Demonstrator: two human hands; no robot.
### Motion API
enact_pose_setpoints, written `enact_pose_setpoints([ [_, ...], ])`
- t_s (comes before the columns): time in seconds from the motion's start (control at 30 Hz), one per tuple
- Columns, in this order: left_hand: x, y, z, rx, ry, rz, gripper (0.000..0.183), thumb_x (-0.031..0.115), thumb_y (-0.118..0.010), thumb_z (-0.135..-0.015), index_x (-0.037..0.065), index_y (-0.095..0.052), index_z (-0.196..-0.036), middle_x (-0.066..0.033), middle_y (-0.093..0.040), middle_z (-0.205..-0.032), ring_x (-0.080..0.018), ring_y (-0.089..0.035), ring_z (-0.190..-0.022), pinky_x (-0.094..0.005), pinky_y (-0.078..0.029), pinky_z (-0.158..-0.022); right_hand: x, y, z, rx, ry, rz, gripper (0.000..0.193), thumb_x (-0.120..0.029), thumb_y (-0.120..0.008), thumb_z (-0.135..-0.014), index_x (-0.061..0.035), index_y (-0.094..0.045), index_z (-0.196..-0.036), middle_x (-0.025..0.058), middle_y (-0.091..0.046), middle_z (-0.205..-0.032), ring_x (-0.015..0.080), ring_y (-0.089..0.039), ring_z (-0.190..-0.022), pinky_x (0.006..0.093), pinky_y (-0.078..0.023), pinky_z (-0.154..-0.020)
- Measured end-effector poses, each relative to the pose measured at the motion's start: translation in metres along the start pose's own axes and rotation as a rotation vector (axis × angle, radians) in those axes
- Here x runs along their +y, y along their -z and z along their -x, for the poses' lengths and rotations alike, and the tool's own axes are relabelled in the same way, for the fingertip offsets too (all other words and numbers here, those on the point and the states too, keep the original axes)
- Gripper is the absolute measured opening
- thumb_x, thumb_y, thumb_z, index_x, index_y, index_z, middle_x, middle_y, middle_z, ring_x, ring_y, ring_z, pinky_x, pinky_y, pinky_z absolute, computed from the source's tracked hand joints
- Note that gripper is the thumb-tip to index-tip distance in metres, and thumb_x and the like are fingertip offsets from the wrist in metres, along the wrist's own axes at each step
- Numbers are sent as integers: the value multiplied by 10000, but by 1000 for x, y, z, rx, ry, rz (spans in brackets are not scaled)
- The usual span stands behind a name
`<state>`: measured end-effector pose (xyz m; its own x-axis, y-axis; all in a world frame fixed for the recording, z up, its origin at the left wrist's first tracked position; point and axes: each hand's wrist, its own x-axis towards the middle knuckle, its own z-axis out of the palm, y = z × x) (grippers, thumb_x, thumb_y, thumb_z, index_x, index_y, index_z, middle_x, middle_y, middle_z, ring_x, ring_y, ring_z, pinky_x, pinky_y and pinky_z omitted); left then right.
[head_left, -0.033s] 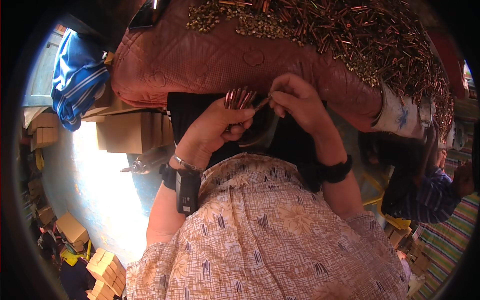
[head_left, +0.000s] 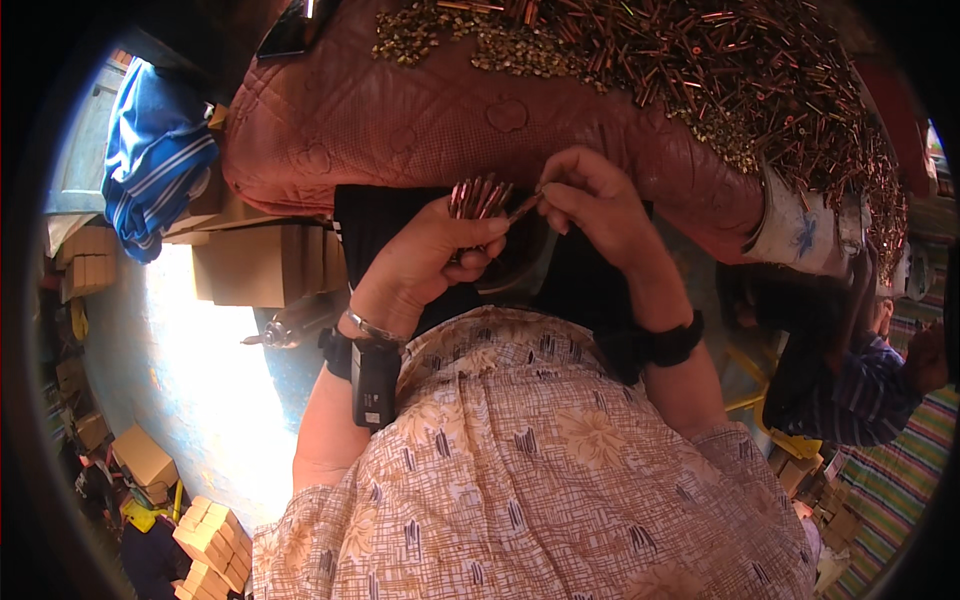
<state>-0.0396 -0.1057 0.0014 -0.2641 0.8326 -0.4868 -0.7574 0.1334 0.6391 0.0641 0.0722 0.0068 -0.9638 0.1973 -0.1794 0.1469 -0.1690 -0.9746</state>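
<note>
A bundle of thin copper-coloured metal tubes [head_left: 480, 197] stands fanned out in my left hand [head_left: 425, 250], its fingers closed round their lower ends. From the left thumb a single tube [head_left: 523, 207] slants up to the fingertips of my right hand [head_left: 597, 205]. My right thumb and forefinger are pinched together at that tube's far end; any small piece between them is too small to make out. Both hands are above my lap, just in front of a padded reddish-brown cover [head_left: 420, 135]. On it lies a large heap of similar tubes [head_left: 740, 60].
Small brass-coloured pieces [head_left: 520, 52] lie along the heap's near edge. A dark flat object [head_left: 295, 28] rests at the far left. Cardboard boxes [head_left: 255, 265] stand left of my lap, near a blue cloth [head_left: 155, 150]. Another person's striped sleeve [head_left: 860, 395] shows at right.
</note>
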Motion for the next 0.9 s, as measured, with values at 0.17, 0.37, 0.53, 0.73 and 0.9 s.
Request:
enact_pose_setpoints([
  [0.17,-2,5,-2,-78,18,82,119,72,-575,-820,53,-503,-913,-37,-510,-659,-32,-387,-459,-137,-261,-355,7,0,0,4,80,-20,77,-44,-506,-846,-30,-510,-922,55,-553,-772,81,-497,-613,207,-405,-544],
  [0.37,-3,8,-3,-138,30,106,134,85,-566,-831,54,-488,-935,-29,-492,-657,-30,-376,-468,-136,-259,-359,9,-1,0,15,154,-7,82,-31,-504,-842,-27,-509,-925,58,-557,-780,82,-495,-613,214,-410,-554],
  [0.53,-4,10,-3,-144,39,147,126,83,-556,-837,54,-482,-934,-23,-484,-654,-28,-372,-478,-137,-257,-359,-2,0,2,56,110,-58,110,-55,-534,-831,-14,-533,-933,60,-577,-769,88,-525,-636,221,-434,-574],
  [0.73,-2,5,-3,-115,11,121,81,81,-575,-818,55,-514,-864,-25,-512,-669,-37,-403,-481,-148,-266,-369,0,-2,0,52,66,6,124,-63,-532,-836,-12,-534,-950,60,-573,-770,88,-522,-633,218,-425,-569],
  [0.9,1,4,-2,-69,-14,22,93,80,-583,-809,61,-512,-866,-19,-513,-662,-35,-404,-479,-154,-264,-371,0,-3,0,39,29,-5,115,-72,-527,-844,-18,-526,-946,54,-563,-759,82,-503,-593,207,-403,-531],
])
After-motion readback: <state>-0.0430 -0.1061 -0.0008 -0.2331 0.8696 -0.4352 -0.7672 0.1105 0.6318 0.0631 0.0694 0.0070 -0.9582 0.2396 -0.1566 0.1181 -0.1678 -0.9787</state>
